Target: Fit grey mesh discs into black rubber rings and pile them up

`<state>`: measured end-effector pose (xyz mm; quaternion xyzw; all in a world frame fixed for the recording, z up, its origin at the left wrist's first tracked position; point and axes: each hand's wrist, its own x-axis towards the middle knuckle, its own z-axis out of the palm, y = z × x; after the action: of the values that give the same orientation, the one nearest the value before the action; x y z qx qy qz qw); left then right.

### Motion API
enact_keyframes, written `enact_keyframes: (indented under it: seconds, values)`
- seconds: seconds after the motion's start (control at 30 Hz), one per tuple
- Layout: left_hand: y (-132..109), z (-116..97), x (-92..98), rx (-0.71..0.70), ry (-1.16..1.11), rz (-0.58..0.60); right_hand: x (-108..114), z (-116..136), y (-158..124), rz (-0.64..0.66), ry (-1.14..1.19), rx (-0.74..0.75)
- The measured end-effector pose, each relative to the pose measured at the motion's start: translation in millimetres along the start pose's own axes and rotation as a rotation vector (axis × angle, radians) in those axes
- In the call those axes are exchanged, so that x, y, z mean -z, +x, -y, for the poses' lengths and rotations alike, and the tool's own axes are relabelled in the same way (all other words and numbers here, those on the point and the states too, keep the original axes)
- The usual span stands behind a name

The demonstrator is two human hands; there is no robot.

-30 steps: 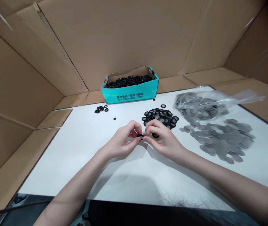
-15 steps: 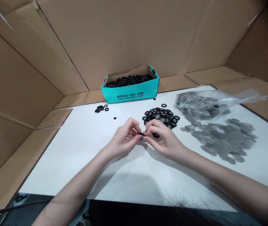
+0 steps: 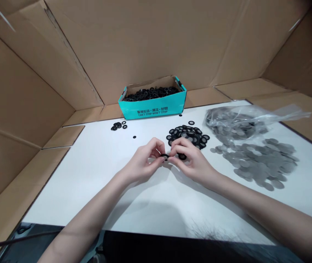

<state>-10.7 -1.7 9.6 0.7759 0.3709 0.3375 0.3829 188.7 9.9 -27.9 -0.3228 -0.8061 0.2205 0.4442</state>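
Observation:
Between my fingertips is a black rubber ring (image 3: 165,157) with a grey disc showing in its middle. My left hand (image 3: 149,160) pinches its left side, thumb against forefinger. On the opposite side, my right hand (image 3: 190,159) is closed on the ring's right edge. Another black ring (image 3: 182,156) lies by the right fingers, partly hidden by them. Just beyond my hands is a heap of black rings with grey discs in them (image 3: 188,136). Loose grey mesh-like discs (image 3: 260,162) are spread to the right of my right hand.
A turquoise cardboard box (image 3: 156,107) full of black rings stands at the back. A clear plastic bag (image 3: 235,122) of grey discs lies at the right rear. Several loose rings (image 3: 119,125) sit at the left rear. Cardboard walls (image 3: 156,40) surround the white tabletop (image 3: 90,186).
The held ring has tilted a little, so more of the grey disc in its middle shows. Both hands stay in nearly the same place, still pinching it.

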Motion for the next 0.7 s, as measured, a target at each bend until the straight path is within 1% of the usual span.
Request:
enact_keyframes:
  seconds: [0.1,0.27,0.37,0.53,0.7]
  values:
    - [0.9,2.0,0.4,-0.024,-0.013,-0.033,-0.1,-0.9,-0.6,-0.011,-0.034,0.025]
    - [1.1,1.7,1.6,-0.059,0.007,-0.028,0.7,2.8,-0.8,-0.049,-0.087,0.061]
    - [0.7,1.4,1.8,-0.078,0.020,-0.023,1.8,5.1,-0.4,-0.043,-0.097,0.069]
    - [-0.2,1.1,0.6,-0.104,0.016,-0.059,1.4,6.2,-0.4,-0.047,-0.117,0.102]
    - [-0.6,0.1,-0.6,-0.098,0.008,-0.039,-0.4,5.5,-1.2,-0.082,-0.129,0.127]
